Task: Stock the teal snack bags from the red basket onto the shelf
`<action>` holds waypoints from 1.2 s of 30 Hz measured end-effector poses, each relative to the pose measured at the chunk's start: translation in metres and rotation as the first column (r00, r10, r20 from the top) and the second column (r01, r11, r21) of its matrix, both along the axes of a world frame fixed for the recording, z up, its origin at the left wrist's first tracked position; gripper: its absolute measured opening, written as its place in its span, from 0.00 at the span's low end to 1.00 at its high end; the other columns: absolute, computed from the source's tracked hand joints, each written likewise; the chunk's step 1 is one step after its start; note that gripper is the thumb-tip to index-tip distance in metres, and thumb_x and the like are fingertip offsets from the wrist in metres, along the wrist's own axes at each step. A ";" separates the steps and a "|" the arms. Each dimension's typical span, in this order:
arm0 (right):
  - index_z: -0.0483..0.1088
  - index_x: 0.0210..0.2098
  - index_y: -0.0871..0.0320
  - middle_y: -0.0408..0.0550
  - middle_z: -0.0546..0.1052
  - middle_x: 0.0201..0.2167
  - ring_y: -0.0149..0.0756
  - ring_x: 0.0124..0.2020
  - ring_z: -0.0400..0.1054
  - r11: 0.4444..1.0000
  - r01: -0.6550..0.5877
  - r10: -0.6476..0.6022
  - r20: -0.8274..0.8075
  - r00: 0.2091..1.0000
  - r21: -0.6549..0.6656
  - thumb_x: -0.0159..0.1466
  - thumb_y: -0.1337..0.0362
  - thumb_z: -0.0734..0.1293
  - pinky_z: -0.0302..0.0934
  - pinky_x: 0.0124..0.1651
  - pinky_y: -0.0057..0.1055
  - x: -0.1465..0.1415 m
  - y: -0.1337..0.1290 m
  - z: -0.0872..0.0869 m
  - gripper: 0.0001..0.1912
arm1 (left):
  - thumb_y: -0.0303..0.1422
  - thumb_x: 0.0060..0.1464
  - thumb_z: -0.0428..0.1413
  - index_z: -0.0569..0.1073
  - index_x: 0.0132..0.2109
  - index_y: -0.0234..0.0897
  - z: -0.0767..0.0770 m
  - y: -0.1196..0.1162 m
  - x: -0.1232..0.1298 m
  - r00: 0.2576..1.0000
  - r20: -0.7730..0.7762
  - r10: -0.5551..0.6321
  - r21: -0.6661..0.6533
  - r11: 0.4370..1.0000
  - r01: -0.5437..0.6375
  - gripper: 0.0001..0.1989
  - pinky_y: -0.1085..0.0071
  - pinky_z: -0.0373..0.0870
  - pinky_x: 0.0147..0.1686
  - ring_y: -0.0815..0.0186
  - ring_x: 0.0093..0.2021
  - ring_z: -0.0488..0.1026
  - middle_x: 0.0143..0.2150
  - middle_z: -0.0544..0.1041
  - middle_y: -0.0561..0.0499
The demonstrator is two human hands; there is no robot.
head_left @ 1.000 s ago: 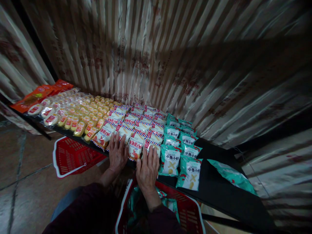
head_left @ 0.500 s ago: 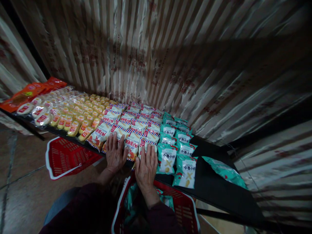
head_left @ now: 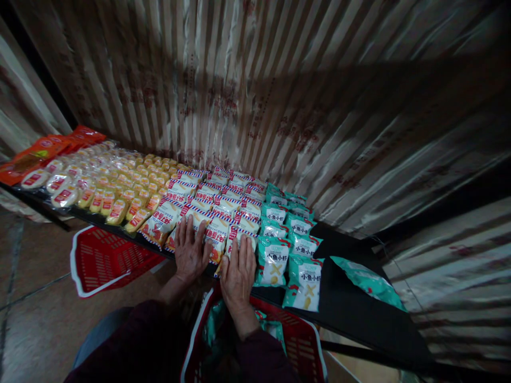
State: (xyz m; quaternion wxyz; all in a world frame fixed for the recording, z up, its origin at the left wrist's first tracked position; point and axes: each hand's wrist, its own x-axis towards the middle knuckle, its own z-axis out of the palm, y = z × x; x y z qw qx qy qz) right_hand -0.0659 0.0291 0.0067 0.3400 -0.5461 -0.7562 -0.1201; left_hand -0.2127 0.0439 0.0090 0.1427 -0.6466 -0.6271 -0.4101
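Note:
On the black shelf (head_left: 343,298), several white snack bags with red-and-blue striped edges (head_left: 159,221) lie in rows. My left hand (head_left: 190,247) rests palm down on one front bag, its fingers stretched out. Beside it, my right hand (head_left: 239,268) lies flat over the front bag at the row's right end, fingers extended. Neither hand grips anything. Just right of my right hand are two columns of green snack bags (head_left: 273,263). Part of the bags under both palms is hidden.
Small yellow packaged cakes (head_left: 117,211), white packaged cakes (head_left: 66,196) and orange bags (head_left: 38,151) fill the shelf's left. One green bag (head_left: 369,282) lies apart at right. A red basket (head_left: 305,346) with green bags sits below me; another red basket (head_left: 107,255) stands on the floor.
Both hands stay on the striped bags with almost no movement. The view has shifted slightly, so the left part of the shelf appears a little further left.

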 end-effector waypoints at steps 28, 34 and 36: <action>0.55 0.64 0.65 0.64 0.60 0.64 0.50 0.69 0.44 0.999 0.010 -0.011 0.026 1.000 0.038 0.69 0.63 0.57 0.51 0.63 0.51 0.001 0.007 0.004 0.26 | 0.33 0.57 0.54 0.61 0.64 0.36 0.002 0.002 0.002 0.998 -0.016 0.054 -0.034 0.998 -0.054 0.28 0.46 0.48 0.66 0.48 0.71 0.40 0.71 0.50 0.41; 0.55 0.65 0.64 0.64 0.56 0.67 0.52 0.70 0.42 0.999 0.008 -0.009 0.027 1.000 0.040 0.69 0.61 0.57 0.50 0.63 0.53 0.003 0.002 0.007 0.27 | 0.33 0.58 0.54 0.62 0.64 0.34 0.001 0.000 0.003 0.994 -0.047 0.100 0.004 0.995 -0.100 0.28 0.47 0.47 0.66 0.48 0.71 0.43 0.71 0.50 0.39; 0.55 0.65 0.63 0.63 0.57 0.66 0.51 0.70 0.42 0.999 -0.002 0.000 0.034 0.999 0.037 0.69 0.61 0.58 0.49 0.63 0.53 0.004 0.003 0.006 0.27 | 0.34 0.58 0.54 0.61 0.65 0.35 -0.001 0.000 0.003 0.993 -0.043 0.108 0.009 0.994 -0.108 0.29 0.47 0.48 0.66 0.48 0.71 0.43 0.71 0.51 0.39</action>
